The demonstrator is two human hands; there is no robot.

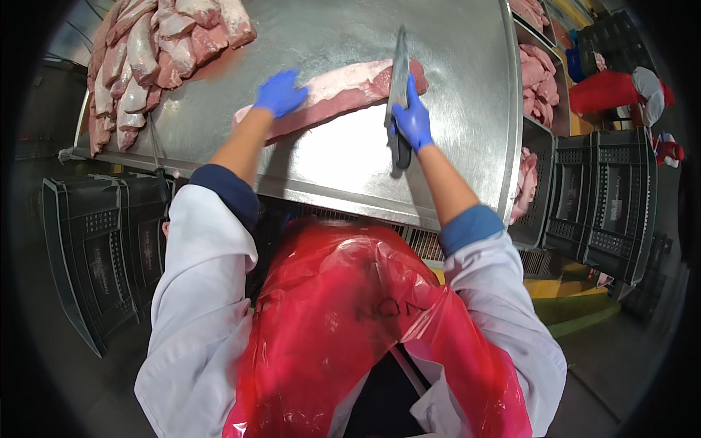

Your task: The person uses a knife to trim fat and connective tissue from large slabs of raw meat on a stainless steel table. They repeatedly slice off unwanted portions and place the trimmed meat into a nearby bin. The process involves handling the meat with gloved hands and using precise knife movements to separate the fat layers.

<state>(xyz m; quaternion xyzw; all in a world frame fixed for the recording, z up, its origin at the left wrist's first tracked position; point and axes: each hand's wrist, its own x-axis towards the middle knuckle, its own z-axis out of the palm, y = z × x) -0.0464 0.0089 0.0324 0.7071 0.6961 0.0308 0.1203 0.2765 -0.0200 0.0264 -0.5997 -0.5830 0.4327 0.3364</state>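
Observation:
A long strip of pale, fat-covered meat [343,96] lies slantwise on the steel table [467,95]. My right hand [414,123], in a blue glove, grips a long-bladed knife [399,77]. Its blade points away from me and crosses over the strip's right end, while the black handle end shows below my hand. At the strip's left part is my left hand [281,93], also gloved in blue. Its fingers are spread on or just above the meat; contact is hard to tell.
A heap of meat pieces [157,55] fills the table's far left. A thin rod with a dark handle [161,182] hangs at the near left edge. Black crates [95,248] stand at left, more crates [602,197] and meat bins [539,84] at right. A person in red [606,91] is at far right.

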